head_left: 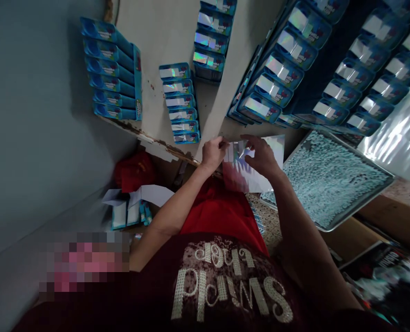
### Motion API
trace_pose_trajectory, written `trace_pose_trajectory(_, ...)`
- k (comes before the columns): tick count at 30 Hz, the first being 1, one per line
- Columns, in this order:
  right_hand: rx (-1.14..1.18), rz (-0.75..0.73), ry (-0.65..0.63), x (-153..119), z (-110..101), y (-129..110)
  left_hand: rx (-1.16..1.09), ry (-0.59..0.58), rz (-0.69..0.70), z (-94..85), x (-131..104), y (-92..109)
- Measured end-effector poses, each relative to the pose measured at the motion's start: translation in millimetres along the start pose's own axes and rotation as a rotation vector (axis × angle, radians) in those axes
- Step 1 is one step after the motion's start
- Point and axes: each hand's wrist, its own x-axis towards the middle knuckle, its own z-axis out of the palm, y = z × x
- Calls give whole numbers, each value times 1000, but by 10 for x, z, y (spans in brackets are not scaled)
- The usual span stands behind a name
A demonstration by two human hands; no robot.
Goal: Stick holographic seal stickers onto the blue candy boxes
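Observation:
A shiny, silvery sheet point(237, 177) is held over my lap at the table's front edge, reflecting red and rainbow colours. My left hand point(212, 154) is closed, pinching the sheet's upper left corner between thumb and fingers. Over the sheet's upper middle is my right hand point(263, 157), its thumb and forefinger apart. Small rectangular shiny pieces point(238, 150) show on the sheet near its fingertips. Just beyond my left hand stands a short row of blue boxes point(180, 101) with shiny strips on their ends.
More blue boxes stand in a left row point(111, 69), a back row point(211, 41) and a large right stack point(277, 69). A metal tray point(360, 205) of small pale-blue pieces sits at right. Below left are a red bag point(133, 170) and an open carton point(152, 194).

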Motion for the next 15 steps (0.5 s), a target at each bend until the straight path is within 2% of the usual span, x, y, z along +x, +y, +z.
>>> trace_pose_trajectory(4, -17, 70, 32, -190, -45, -115, 31, 59, -41, 52, 107, -55)
trace_pose_trajectory(7, 114, 138, 114, -435, -175, -229, 25, 57, -45, 69, 203, -78)
trace_pose_trajectory(9, 301, 218, 190, -575, -276, -311, -18, 71, 3, 66, 226, -88)
trace_pose_trajectory(11, 551, 294, 236, -646, -332, -381, -84, 133, 57, 57, 180, -93)
trace_pose_trajectory(13, 811, 333, 222, -642, -321, -426, -173, 189, 70, 37, 54, -87)
trace_pose_trajectory(15, 1011, 344, 179, -583, -260, -455, -320, 163, 3, -4, -130, -63)
